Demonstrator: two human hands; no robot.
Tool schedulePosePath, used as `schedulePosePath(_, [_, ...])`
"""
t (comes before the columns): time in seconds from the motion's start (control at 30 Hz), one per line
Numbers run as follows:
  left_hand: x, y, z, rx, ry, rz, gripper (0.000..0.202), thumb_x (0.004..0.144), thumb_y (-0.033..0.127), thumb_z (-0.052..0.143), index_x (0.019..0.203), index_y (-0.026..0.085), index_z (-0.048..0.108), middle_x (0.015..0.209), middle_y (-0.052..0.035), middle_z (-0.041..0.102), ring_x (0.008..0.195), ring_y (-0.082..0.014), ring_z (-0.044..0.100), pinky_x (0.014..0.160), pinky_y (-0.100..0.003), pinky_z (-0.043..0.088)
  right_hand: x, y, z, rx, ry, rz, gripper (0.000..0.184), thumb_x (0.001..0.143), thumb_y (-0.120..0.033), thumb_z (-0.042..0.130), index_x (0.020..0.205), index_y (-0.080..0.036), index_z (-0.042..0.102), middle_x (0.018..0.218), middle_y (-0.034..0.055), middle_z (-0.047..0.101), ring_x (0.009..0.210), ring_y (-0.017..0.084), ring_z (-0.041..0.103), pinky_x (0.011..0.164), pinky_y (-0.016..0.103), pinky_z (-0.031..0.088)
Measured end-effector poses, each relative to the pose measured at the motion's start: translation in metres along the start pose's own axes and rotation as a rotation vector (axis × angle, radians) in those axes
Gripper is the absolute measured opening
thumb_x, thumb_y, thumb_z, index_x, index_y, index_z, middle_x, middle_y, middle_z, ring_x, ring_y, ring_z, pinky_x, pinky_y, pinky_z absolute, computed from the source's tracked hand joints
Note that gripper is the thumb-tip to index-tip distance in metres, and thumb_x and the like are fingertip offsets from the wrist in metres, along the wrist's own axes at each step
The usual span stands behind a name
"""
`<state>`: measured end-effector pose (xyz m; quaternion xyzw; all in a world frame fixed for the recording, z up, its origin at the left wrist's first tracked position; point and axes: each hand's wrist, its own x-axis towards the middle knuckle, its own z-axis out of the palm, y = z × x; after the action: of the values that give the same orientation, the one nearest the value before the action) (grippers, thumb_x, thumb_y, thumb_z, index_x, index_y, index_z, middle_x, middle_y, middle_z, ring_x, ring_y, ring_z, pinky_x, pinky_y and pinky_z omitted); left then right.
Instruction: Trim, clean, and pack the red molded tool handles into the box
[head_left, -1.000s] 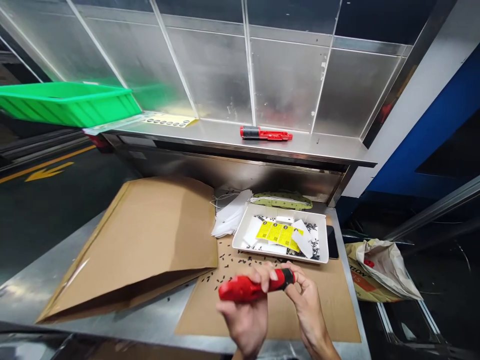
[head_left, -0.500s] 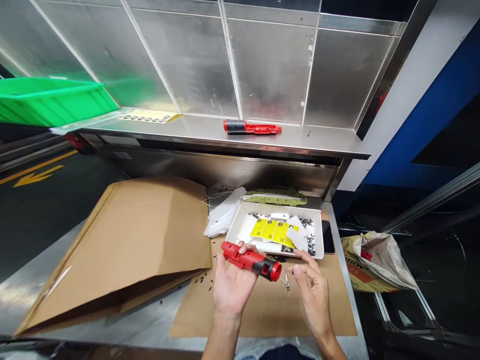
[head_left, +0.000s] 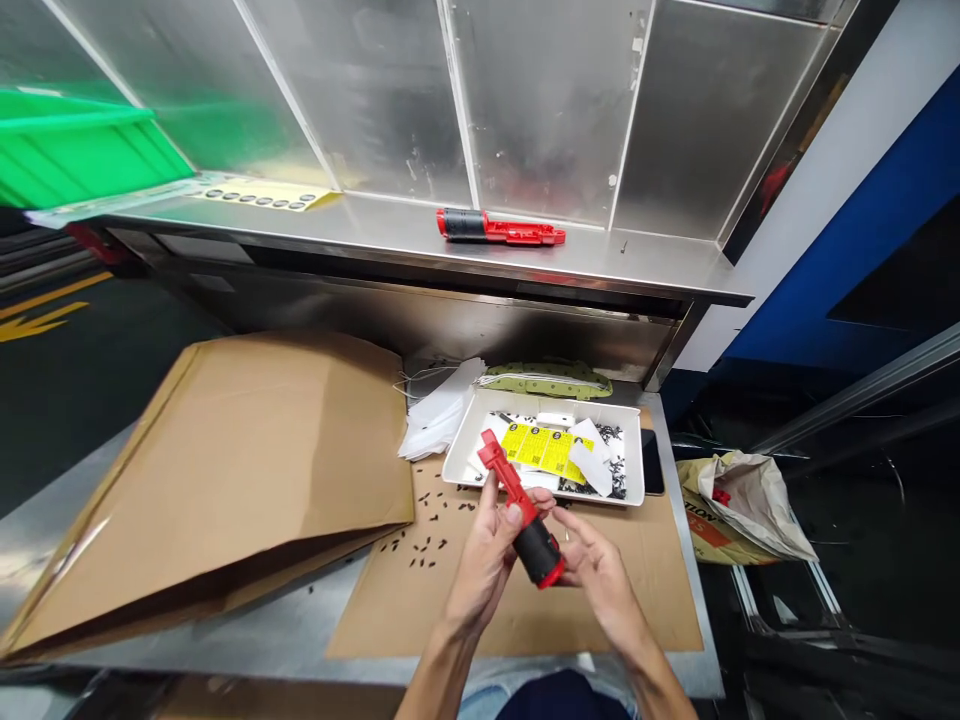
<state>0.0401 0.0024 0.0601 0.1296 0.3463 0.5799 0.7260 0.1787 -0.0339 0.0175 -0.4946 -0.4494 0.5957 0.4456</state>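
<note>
A red plastic housing with a black tubular end point(head_left: 536, 545) is in my left hand point(head_left: 487, 545), gripped by the red middle section between thumb and fingers. It tilts, with the narrow red end up and away and the black end toward me. My right hand point(head_left: 596, 570) is at the black end, its fingers curled against the side and near the red rim; part of them is hidden behind the housing. Just beyond is a white tray point(head_left: 457, 465) with yellow label sheets point(head_left: 551, 450), white paper and many small black pieces.
A similar red and black housing point(head_left: 499, 228) lies on the metal shelf. Small black pieces point(head_left: 427, 550) are scattered on the cardboard sheet point(head_left: 420, 625). A large carton point(head_left: 300, 440) stands left, a phone point(head_left: 651, 462) right of the tray, and an open sack point(head_left: 742, 510) beyond the table edge.
My left hand has turned the housing over and closed its fingers around it, the black end now toward me. My right hand has moved left to the black end. The view has shifted slightly.
</note>
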Motion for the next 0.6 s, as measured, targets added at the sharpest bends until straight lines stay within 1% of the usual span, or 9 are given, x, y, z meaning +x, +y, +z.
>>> schedulePosePath(0.07, [0.004,0.002,-0.003,-0.102,0.055,0.021,0.067,0.076,0.022,0.078,0.137,0.02,0.051,0.082,-0.0065,0.073,0.069,-0.019,0.069,0.065,-0.027,0.059,0.011,0.01,-0.018,-0.236,0.023,0.048,0.074,0.091,-0.072,0.025,0.128,-0.016,0.055,0.092,0.0109,0.073,0.085,0.023,0.072,0.072,0.035,0.055])
schedulePosePath(0.1, [0.007,0.005,-0.005,-0.146,0.075,0.021,0.057,0.083,0.024,0.071,0.137,0.019,0.051,0.079,-0.0051,0.072,0.065,-0.0162,0.068,0.063,-0.026,0.059,0.017,0.018,-0.027,-0.345,0.05,0.066,0.066,0.093,-0.068,0.026,0.119,-0.018,0.06,0.092,0.0103,0.072,0.084,0.023,0.071,0.073,0.035,0.054])
schedulePosePath(0.17, [0.012,0.013,-0.009,-0.221,0.106,0.001,0.04,0.096,0.025,0.051,0.134,0.017,0.052,0.078,-0.0044,0.07,0.06,-0.0112,0.065,0.062,-0.022,0.058,0.028,0.038,-0.036,-0.509,0.093,0.099,0.042,0.091,-0.057,0.046,0.096,-0.02,0.066,0.091,0.0084,0.07,0.087,0.024,0.068,0.078,0.036,0.05])
schedulePosePath(0.2, [0.013,0.018,-0.011,-0.257,0.118,-0.019,0.037,0.099,0.025,0.042,0.133,0.016,0.053,0.08,-0.0053,0.07,0.059,-0.0094,0.064,0.062,-0.02,0.058,0.032,0.048,-0.036,-0.586,0.107,0.116,0.032,0.088,-0.05,0.056,0.09,-0.02,0.066,0.091,0.0073,0.069,0.089,0.024,0.066,0.083,0.037,0.048])
schedulePosePath(0.27, [0.013,0.024,-0.014,-0.312,0.13,-0.076,0.037,0.101,0.025,0.033,0.13,0.014,0.054,0.082,-0.0072,0.07,0.056,-0.0073,0.062,0.06,-0.018,0.057,0.039,0.069,-0.029,-0.716,0.132,0.144,0.02,0.085,-0.039,0.065,0.087,-0.02,0.065,0.097,0.0058,0.067,0.096,0.023,0.063,0.089,0.04,0.045])
schedulePosePath(0.37, [0.008,0.026,-0.013,-0.344,0.136,-0.192,0.037,0.101,0.026,0.036,0.129,0.012,0.055,0.081,-0.0086,0.071,0.058,-0.0104,0.066,0.061,-0.023,0.06,0.048,0.089,-0.014,-0.806,0.172,0.144,0.018,0.085,-0.032,0.066,0.093,-0.017,0.064,0.104,0.0058,0.065,0.099,0.022,0.061,0.091,0.043,0.045])
schedulePosePath(0.47, [-0.002,0.025,-0.007,-0.334,0.142,-0.277,0.041,0.1,0.026,0.037,0.134,0.007,0.05,0.083,-0.0138,0.074,0.075,-0.0208,0.074,0.072,-0.035,0.063,0.051,0.083,-0.015,-0.777,0.222,0.075,0.018,0.083,-0.031,0.065,0.095,-0.018,0.064,0.092,0.006,0.067,0.089,0.023,0.064,0.084,0.04,0.048])
schedulePosePath(0.53, [-0.009,0.025,-0.001,-0.325,0.145,-0.298,0.044,0.098,0.022,0.039,0.138,0.004,0.045,0.089,-0.018,0.075,0.084,-0.0264,0.075,0.077,-0.04,0.063,0.044,0.064,-0.025,-0.704,0.265,0.007,0.029,0.084,-0.035,0.061,0.107,-0.017,0.063,0.086,0.0057,0.066,0.077,0.021,0.065,0.075,0.037,0.051])
schedulePosePath(0.6, [-0.015,0.025,0.005,-0.29,0.127,-0.276,0.048,0.096,0.015,0.044,0.143,0.007,0.04,0.094,-0.0189,0.076,0.084,-0.0274,0.075,0.075,-0.04,0.063,0.028,0.036,-0.037,-0.613,0.31,-0.06,0.043,0.088,-0.042,0.054,0.121,-0.016,0.057,0.092,0.0078,0.068,0.076,0.02,0.067,0.069,0.033,0.054])
